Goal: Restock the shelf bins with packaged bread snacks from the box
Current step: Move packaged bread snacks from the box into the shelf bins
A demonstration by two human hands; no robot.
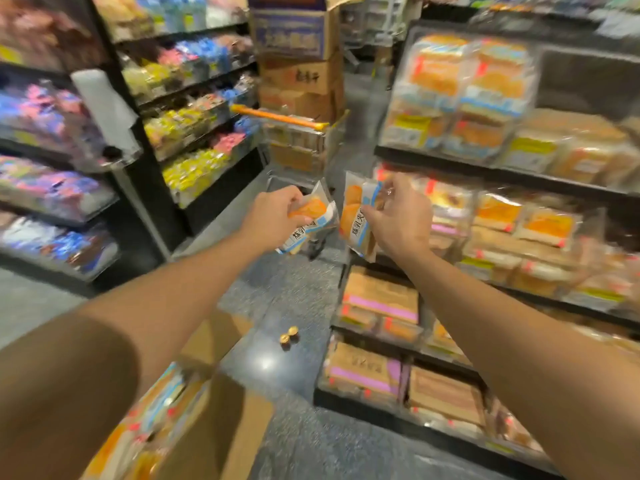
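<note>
The right hand [398, 220] grips an upright bread snack packet [356, 216] just left of the shelf bins [498, 216]. The left hand [277, 216] grips a tilted second packet [311, 223] farther left, so the right is nearer.

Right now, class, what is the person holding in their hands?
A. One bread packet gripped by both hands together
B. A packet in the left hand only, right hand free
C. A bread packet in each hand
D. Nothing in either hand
C: the left hand grips one bread packet and the right hand pinches a second packet, held apart above the floor.
</note>
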